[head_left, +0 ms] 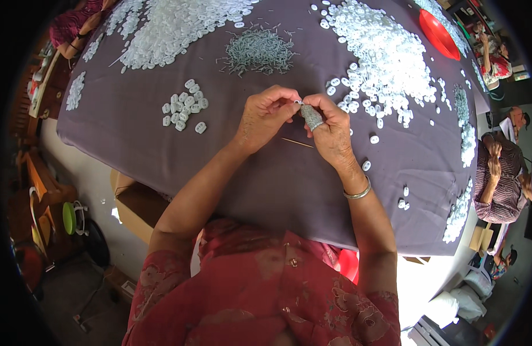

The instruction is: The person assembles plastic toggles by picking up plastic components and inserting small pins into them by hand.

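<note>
My left hand point(267, 118) and my right hand point(333, 130) meet over the middle of the table, fingers pinched together. Between their fingertips is a small white plastic piece point(299, 102), mostly hidden by the fingers. A grey, rough-textured finger cover point(312, 117) sits on a finger of my right hand, and a silver bangle point(358, 191) is round that wrist. Just below the hands a thin wooden stick point(297, 142) lies on the dark cloth. To the left is a small group of white oval pieces point(186, 104). Beyond the hands lies a heap of small grey metal pins point(259, 51).
Large heaps of white pieces lie at the far left point(171, 29) and far right point(387, 55). A red bowl point(439, 34) stands at the back right. Loose white pieces point(374, 139) are scattered right of my right hand. Other people sit along the left and right sides.
</note>
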`<act>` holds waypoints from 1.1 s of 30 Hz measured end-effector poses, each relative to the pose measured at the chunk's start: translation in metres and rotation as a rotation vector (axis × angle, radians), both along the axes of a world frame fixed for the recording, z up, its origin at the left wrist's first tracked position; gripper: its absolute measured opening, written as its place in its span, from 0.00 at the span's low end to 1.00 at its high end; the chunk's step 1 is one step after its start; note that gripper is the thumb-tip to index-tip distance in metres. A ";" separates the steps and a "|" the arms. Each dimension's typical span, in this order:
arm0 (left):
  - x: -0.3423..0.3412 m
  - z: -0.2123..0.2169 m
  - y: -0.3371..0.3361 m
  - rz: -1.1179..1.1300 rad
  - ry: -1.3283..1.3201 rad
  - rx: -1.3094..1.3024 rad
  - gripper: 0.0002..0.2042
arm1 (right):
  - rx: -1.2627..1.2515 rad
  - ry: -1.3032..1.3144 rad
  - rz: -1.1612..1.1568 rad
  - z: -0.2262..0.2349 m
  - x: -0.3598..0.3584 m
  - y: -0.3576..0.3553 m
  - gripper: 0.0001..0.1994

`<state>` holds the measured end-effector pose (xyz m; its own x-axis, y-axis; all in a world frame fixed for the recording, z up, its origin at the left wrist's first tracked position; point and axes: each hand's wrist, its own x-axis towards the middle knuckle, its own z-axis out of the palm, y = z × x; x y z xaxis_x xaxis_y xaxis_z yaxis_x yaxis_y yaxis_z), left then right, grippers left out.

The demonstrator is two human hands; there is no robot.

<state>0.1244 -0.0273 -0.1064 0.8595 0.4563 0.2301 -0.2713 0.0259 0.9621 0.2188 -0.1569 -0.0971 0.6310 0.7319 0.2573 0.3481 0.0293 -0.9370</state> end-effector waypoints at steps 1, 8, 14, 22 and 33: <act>-0.002 0.002 0.001 -0.017 0.061 -0.013 0.07 | -0.007 -0.019 0.005 -0.001 0.000 0.000 0.05; -0.008 0.010 0.008 -0.078 0.175 -0.050 0.05 | -0.013 -0.068 0.045 0.002 0.002 0.004 0.05; -0.005 0.006 0.023 0.050 0.184 -0.099 0.04 | -0.154 -0.106 0.062 0.020 0.018 0.015 0.07; -0.002 -0.002 0.029 0.387 0.131 0.105 0.05 | -0.279 -0.298 -0.063 0.023 0.067 0.057 0.06; 0.000 0.000 0.032 0.470 0.154 0.036 0.04 | -0.421 -0.370 0.162 0.025 0.059 0.062 0.06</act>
